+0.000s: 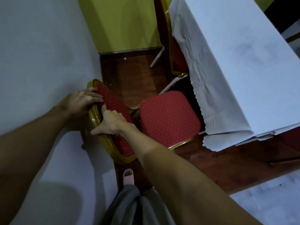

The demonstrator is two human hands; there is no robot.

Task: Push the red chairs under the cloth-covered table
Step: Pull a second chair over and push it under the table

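Observation:
A red dotted chair with a gold frame stands below me, its seat (168, 116) beside the edge of the white tablecloth (227, 62) and not under it. My left hand (82, 101) grips the top of its backrest (113, 103). My right hand (110, 122) grips the backrest's gold rim just below. A second red chair (176, 56) sits farther back, its seat partly hidden under the hanging cloth.
A white wall (40, 46) runs close along the left, and a green wall (121, 25) closes the far end. The floor (129, 73) is dark red wood. My foot in a pale slipper (128, 177) stands behind the chair.

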